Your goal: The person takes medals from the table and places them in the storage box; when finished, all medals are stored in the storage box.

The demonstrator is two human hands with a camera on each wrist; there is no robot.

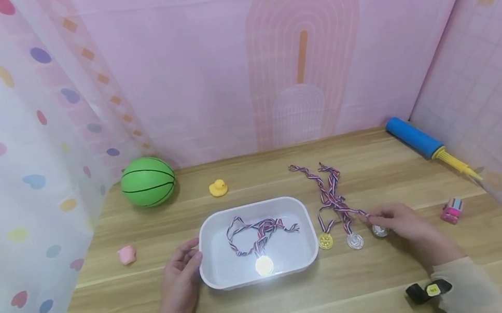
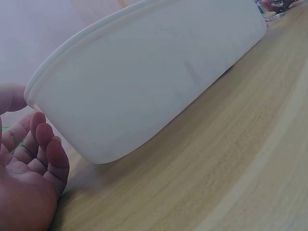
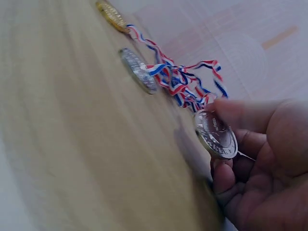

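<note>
while the left hand rests spread beside the tray, the right hand pinches a silver medal.

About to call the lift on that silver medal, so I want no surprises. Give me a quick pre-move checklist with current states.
1. Right hand pinches the silver medal: ok.
2. Medal clear of the table: cannot tell.
3. Its ribbon free of the other ribbons: not ok, they lie tangled together.
4. Left hand steadying the white tray: ok, fingers at its left wall.
5. Room in the tray: ok, one medal and ribbon inside.
6. Gold medal and second silver medal lying apart from the grip: ok.
</note>
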